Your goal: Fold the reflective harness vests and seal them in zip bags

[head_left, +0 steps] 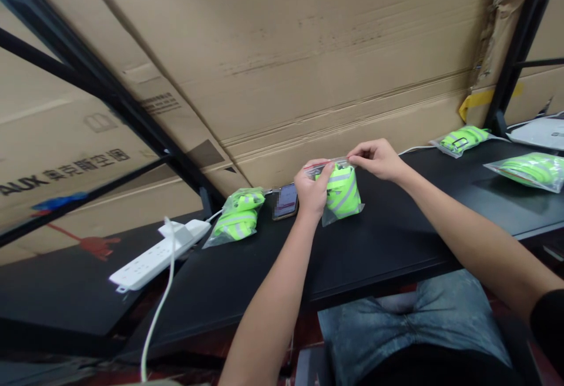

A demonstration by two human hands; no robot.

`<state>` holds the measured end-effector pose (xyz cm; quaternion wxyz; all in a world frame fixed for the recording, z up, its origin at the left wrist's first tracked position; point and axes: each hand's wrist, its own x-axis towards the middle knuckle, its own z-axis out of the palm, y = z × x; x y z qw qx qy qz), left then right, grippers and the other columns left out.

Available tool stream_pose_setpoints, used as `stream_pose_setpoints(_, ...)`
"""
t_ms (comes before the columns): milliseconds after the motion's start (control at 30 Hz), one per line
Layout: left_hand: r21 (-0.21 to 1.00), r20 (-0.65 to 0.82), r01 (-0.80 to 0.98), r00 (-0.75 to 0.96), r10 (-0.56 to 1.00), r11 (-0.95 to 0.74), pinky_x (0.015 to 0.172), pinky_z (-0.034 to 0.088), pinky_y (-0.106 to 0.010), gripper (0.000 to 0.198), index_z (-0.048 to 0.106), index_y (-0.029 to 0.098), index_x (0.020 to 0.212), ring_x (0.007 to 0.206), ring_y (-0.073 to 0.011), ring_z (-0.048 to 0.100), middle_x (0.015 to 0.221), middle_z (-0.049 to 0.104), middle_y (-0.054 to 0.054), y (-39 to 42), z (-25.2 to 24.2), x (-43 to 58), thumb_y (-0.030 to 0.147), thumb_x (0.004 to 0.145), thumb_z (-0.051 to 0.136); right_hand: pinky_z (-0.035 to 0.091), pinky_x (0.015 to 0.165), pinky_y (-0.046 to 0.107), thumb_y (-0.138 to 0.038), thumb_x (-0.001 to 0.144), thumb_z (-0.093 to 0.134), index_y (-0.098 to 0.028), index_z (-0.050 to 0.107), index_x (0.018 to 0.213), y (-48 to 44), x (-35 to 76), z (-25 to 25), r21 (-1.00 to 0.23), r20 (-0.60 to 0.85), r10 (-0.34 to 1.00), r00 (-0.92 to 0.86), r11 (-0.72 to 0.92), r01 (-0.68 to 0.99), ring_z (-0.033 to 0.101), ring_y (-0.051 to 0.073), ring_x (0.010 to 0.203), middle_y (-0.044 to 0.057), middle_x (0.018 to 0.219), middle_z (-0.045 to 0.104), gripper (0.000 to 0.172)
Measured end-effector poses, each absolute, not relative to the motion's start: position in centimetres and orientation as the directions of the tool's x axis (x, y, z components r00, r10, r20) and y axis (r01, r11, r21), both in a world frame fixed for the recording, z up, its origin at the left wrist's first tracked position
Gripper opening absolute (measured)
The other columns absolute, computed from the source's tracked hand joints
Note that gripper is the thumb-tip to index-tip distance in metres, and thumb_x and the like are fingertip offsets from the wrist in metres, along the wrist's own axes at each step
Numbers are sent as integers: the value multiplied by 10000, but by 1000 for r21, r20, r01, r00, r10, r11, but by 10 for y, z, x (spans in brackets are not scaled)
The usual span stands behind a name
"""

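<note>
A clear zip bag (343, 195) with folded neon-green, grey-striped reflective straps inside is held up over the black table. My left hand (314, 186) grips its top left part, thumb across the front near the red zip line. At the top right corner of the bag, my right hand (374, 158) pinches the edge between thumb and fingers. Just left of my left hand lies a phone (285, 201) with its screen lit. Beyond the phone sits another clear bag of green straps (238, 215).
A white power strip (161, 254) with a cable lies at the left. More bagged green straps (465, 138) rest at the back right, and another bag (531, 170) lies nearer the right edge beside a white device (540, 133). Cardboard (308, 51) stands behind the black table (374, 251).
</note>
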<state>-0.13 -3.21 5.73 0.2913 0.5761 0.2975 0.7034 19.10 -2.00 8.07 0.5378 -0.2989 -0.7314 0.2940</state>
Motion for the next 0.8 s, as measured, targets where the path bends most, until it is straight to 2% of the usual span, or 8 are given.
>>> stream_pose_setpoints(100,780,599,-107,-155,785,-616,731,546,-276,275,728,172,806,725,-154,683,783,730,-21,-28,55,-6,371,675,867,512,605,300,-456,733,797,-161,718,836,-19,193,80,-788,581,768,-269,613,47,637,147,620,33,698,708,323)
stream_pose_setpoints(233,815,539,-163,-142,830,-556,731,534,-256,302,718,159,803,716,-140,676,763,723,-12,-25,52,-8,356,643,881,484,569,277,-477,750,794,-151,702,701,-18,196,78,-816,524,787,-326,573,70,615,129,562,22,589,672,343)
stream_pose_setpoints(333,837,491,-218,-106,865,-502,774,543,-265,372,700,163,869,781,-153,697,831,742,-21,-27,52,-3,421,658,864,463,545,260,-489,717,827,-153,683,665,-18,193,77,-839,532,811,-244,543,-24,581,109,519,15,549,655,369)
stream_pose_setpoints(467,904,387,-230,90,918,-359,910,549,-335,537,692,170,1034,1009,-231,713,1087,759,-80,-35,54,3,502,647,861,439,513,237,-578,664,844,-172,643,647,-16,187,74,-834,543,837,-67,529,-155,521,78,494,-14,557,621,453)
stream_pose_setpoints(600,979,190,-123,287,939,-161,804,594,-392,612,712,150,1077,941,-299,736,1075,767,-137,-48,60,3,387,560,938,376,447,222,-631,639,838,-195,592,621,-10,188,70,-833,527,850,0,516,-199,455,61,454,-39,542,572,501)
stream_pose_setpoints(733,985,164,-103,259,952,-142,815,593,-344,582,711,153,1111,944,-264,736,1126,761,-126,-72,77,-5,342,602,921,381,441,238,-590,688,827,-194,600,587,-15,191,74,-846,524,851,-48,512,-148,475,74,433,-16,525,593,467)
stream_pose_setpoints(800,986,152,-93,168,974,-138,784,597,-322,577,711,142,1103,895,-252,742,1085,770,-124,-90,85,-18,341,602,916,450,493,267,-548,785,769,-190,680,692,-26,193,78,-821,552,815,-178,568,52,560,109,469,19,596,670,381)
